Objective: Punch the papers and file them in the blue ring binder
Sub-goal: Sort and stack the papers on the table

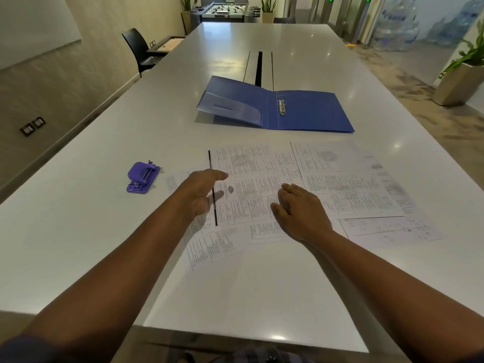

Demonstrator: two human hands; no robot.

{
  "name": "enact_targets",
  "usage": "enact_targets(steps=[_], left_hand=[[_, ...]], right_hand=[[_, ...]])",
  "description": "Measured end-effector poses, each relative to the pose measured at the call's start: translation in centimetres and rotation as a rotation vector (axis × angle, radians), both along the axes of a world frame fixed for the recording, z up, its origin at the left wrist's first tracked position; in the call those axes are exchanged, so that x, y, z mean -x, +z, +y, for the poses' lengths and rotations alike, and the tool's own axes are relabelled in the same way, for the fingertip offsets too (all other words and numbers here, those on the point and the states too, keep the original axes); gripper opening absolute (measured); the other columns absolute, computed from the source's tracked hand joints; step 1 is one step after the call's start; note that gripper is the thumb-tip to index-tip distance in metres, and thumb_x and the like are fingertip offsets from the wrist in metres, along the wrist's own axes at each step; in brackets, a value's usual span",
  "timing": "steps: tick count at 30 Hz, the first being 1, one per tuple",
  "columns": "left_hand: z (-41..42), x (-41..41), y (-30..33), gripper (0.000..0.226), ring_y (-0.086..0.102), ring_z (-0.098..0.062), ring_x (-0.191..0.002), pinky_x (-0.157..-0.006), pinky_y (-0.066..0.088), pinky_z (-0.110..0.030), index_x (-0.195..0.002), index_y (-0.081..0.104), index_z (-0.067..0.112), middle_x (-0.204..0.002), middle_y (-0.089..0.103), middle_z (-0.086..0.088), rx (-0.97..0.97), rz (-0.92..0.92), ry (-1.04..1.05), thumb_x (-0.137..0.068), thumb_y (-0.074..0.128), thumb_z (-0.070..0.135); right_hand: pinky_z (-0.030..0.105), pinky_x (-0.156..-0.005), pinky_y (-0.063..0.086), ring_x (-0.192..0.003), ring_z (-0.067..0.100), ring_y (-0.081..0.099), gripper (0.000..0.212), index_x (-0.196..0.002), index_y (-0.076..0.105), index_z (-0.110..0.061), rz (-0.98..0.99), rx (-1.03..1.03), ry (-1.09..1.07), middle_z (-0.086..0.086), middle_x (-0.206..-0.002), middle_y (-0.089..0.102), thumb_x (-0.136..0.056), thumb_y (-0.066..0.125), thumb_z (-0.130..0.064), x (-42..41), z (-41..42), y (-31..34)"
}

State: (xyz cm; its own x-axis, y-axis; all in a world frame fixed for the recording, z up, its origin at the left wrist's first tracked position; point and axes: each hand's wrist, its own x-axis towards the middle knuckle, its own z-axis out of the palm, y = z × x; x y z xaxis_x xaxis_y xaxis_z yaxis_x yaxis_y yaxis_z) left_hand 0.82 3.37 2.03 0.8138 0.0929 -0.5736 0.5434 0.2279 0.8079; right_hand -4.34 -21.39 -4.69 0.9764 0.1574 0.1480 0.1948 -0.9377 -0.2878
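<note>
both hands [204, 191] [298, 209] relaxed over papers [340, 179], white table [78, 218], blue binder [309, 113] open, black chair [138, 49] beyond

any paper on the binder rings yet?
No, the open blue binder shows bare rings, and the papers lie spread on the table in front of it.

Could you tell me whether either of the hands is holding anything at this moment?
Nothing is held: the left hand and right hand are open above the papers.

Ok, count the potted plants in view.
3: one potted plant at the right edge, two flanking the foosball table, plant left, plant right. Others may be hidden.
</note>
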Motion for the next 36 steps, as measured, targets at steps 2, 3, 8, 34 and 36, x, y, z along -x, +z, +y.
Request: enact_targets(steps=[2,3,8,34,36], left_hand=[[-0.1,0.3,0.5,0.037,0.054,-0.026,-0.127,-0.060,0.060,-0.025,-0.120,0.060,0.005,-0.137,0.048,-0.010,-0.020,0.016,0.004,-0.086,0.075,0.007],[-0.1,0.3,0.6,0.035,0.053,-0.028,-0.129,-0.047,0.054,-0.021,-0.119,0.058,0.007,-0.138,0.045,-0.010,-0.033,0.028,0.008,-0.088,0.074,0.009],[0.4,0.0,0.9,0.028,0.061,-0.022,-0.101,-0.078,0.051,-0.025,-0.113,0.057,0.011,-0.119,0.051,-0.011,-0.023,0.102,-0.010,-0.090,0.071,0.016],[-1.0,1.6,-1.4,0.112,0.043,-0.031,-0.132,-0.098,0.047,-0.046,-0.145,0.045,0.027,-0.144,0.044,-0.004,-1.362,-0.216,-0.915,-0.052,0.082,0.077],[-1.2,1.7,-1.2,0.112,0.042,-0.032,-0.132,-0.096,0.046,-0.045,-0.146,0.044,0.027,-0.145,0.043,-0.004,-1.366,-0.207,-0.917,-0.052,0.082,0.076]], right_hand=[[0.042,-0.115,0.038,-0.141,0.022,0.047,0.045,-0.089,0.064,-0.015,-0.018,-0.021,0.005,0.005,-0.142,0.060,-0.095,0.045,-0.056,0.0,0.0,0.0],[0.042,-0.114,0.040,-0.139,0.022,0.048,0.044,-0.083,0.059,-0.017,-0.030,-0.030,0.012,0.005,-0.139,0.063,-0.095,0.047,-0.057,0.1,0.0,0.1],[0.041,-0.114,0.038,-0.140,0.021,0.047,0.044,-0.085,0.060,-0.017,-0.047,-0.023,0.025,0.004,-0.142,0.061,-0.095,0.050,-0.058,0.2,0.0,0.2],[0.031,-0.090,0.044,-0.124,0.029,0.054,0.060,-0.126,0.057,-0.005,0.205,-0.199,-0.189,0.014,-0.140,0.053,-0.084,0.078,-0.042,-1.8,1.2,4.2],[0.028,-0.085,0.043,-0.122,0.028,0.057,0.068,-0.136,0.052,-0.003,0.278,-0.307,-0.266,0.013,-0.139,0.056,-0.084,0.080,-0.035,-2.3,1.4,5.1]])
